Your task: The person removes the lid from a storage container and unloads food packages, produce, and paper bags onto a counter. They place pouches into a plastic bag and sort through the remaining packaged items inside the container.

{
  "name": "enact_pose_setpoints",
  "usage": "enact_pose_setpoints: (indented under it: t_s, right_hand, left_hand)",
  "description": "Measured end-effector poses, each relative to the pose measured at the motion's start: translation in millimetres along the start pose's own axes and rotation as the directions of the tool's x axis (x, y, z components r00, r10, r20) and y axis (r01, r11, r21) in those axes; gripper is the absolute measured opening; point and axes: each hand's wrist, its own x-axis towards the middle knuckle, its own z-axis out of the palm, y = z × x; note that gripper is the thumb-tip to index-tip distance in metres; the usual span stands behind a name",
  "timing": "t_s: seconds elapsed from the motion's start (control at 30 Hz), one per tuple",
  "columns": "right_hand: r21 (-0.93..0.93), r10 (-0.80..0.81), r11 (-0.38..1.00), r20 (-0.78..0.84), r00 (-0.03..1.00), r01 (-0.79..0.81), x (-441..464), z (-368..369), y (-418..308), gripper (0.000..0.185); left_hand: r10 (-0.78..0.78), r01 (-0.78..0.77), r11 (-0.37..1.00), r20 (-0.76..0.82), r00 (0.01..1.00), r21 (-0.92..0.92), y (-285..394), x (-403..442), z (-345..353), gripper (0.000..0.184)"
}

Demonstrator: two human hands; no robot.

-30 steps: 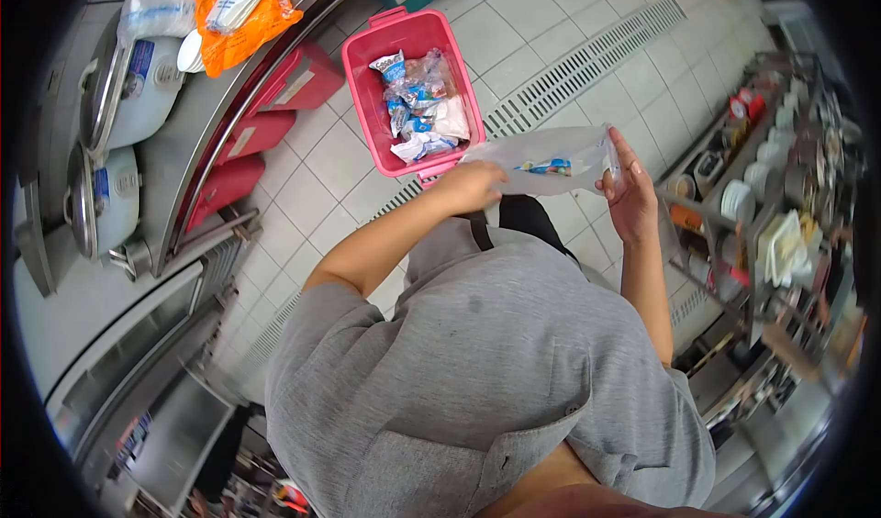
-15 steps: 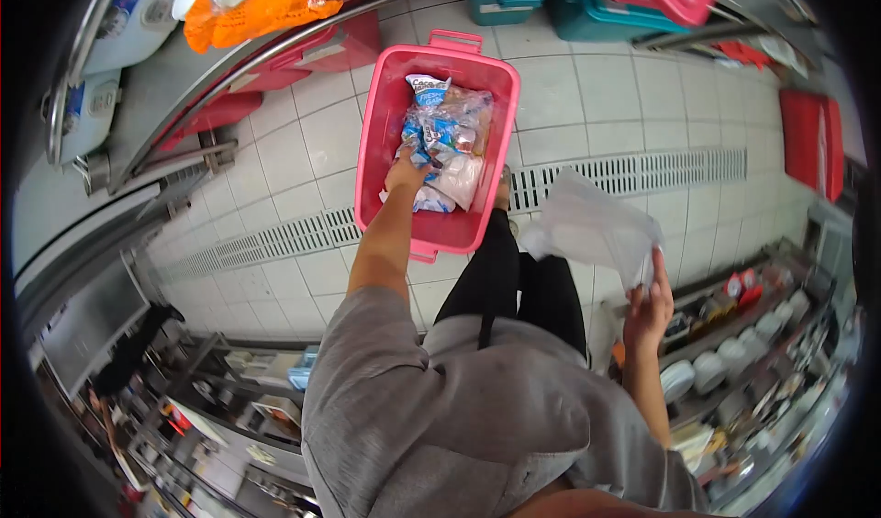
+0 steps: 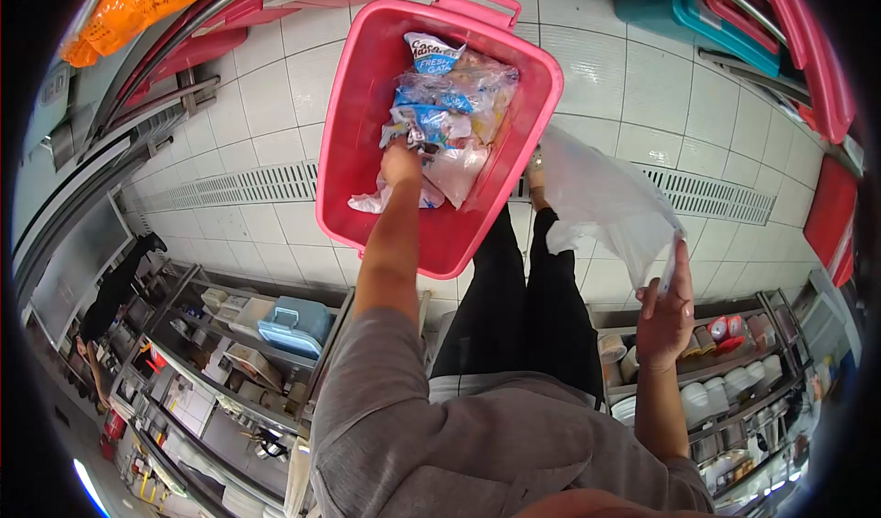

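A pink bin [image 3: 344, 151] stands on the tiled floor with several plastic packets in it. One blue and white packet [image 3: 433, 55] lies at the bin's far end. My left hand [image 3: 401, 163] reaches down into the bin among the packets; its fingertips are hidden there. A whitish packet [image 3: 456, 171] lies just right of it. My right hand [image 3: 668, 311] pinches the edge of a translucent plastic bag [image 3: 601, 197], which hangs down beside the bin over the floor drain.
A floor drain [image 3: 248, 188] crosses the tiles. Shelves with bowls [image 3: 707, 399] stand at the lower right. A blue container [image 3: 295, 325] sits on a rack at the lower left. Teal bins [image 3: 674, 18] and a red bin [image 3: 833, 220] are at the right.
My left hand has left the bag and gone down into the pink bin. The bag, still in my right hand, now hangs lower. The view has moved closer to the bin.
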Motion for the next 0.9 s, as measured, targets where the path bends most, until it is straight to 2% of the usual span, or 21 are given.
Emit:
enact_pose_setpoints:
  t_s: [0.03, 0.1, 0.17, 0.23, 0.3, 0.43, 0.5, 0.6, 0.63, 0.7, 0.8, 0.9]
  right_hand:
    - [-0.004, -0.003, 1.000, 0.002, 1.000, 0.003, 5.1, 1.3, -1.1, 0.099]
    - [-0.021, -0.018, 1.000, 0.040, 0.999, 0.019, 13.0, 4.9, -4.1, 0.104]
    - [0.013, 0.044, 0.999, 0.037, 0.998, -0.044, 19.5, 17.2, -16.1, 0.106]
    - [0.051, 0.048, 0.997, 0.112, 0.992, -0.054, 29.0, 18.9, -20.0, 0.105]
    - [0.036, 0.024, 0.999, 0.171, 0.985, -0.030, 34.7, 23.5, -25.7, 0.106]
    - [0.024, 0.052, 0.998, 0.259, 0.964, -0.060, 32.3, 30.2, -31.8, 0.111]
    - [0.011, 0.044, 0.999, 0.279, 0.959, -0.049, 26.6, 32.2, -36.9, 0.112]
    - [-0.016, 0.092, 0.996, 0.363, 0.927, -0.092, 18.1, 25.7, -45.8, 0.115]
    - [-0.020, 0.087, 0.996, 0.363, 0.928, -0.085, 14.5, 24.4, -53.4, 0.115]
    - [-0.057, 0.102, 0.995, 0.418, 0.903, -0.086, 7.9, 24.8, -73.6, 0.119]
    - [-0.134, 0.125, 0.989, 0.464, 0.877, -0.070, -1.5, 6.6, -92.4, 0.123]
    - [-0.208, 0.171, 0.974, 0.437, 0.883, -0.085, -9.1, -18.6, -104.9, 0.124]
  left_hand:
    - [-0.001, 0.001, 1.000, -0.001, 1.000, -0.005, -1.8, -5.8, -8.0, 0.026]
    - [0.272, -0.283, 0.958, -0.175, 0.946, -0.039, -8.9, -18.7, -26.2, 0.026]
    - [0.365, -0.388, 0.919, -0.221, 0.905, -0.073, -6.0, -42.8, -61.3, 0.026]
    - [0.466, -0.500, 0.856, -0.224, 0.856, -0.129, 8.5, -80.6, -125.9, 0.018]
    - [0.467, -0.521, 0.823, -0.255, 0.847, -0.225, 21.8, -113.7, -173.1, 0.020]
    - [0.579, -0.599, 0.641, -0.211, 0.788, -0.480, 50.3, -166.3, -274.9, 0.018]
    - [0.563, -0.509, 0.493, -0.187, 0.805, -0.705, 66.1, -185.5, -293.9, 0.019]
    - [0.762, -0.421, 0.191, -0.136, 0.633, -0.887, 81.9, -185.7, -288.4, 0.028]
    - [0.801, -0.326, 0.093, -0.123, 0.586, -0.941, 95.9, -187.3, -288.0, 0.028]
    - [0.883, -0.242, -0.005, -0.118, 0.454, -0.970, 120.0, -189.8, -274.1, 0.029]
    - [0.884, -0.064, -0.031, -0.057, 0.464, -0.997, 142.2, -203.9, -237.7, 0.028]
    - [0.837, 0.221, 0.045, 0.158, 0.524, -0.974, 130.7, -205.9, -194.6, 0.023]
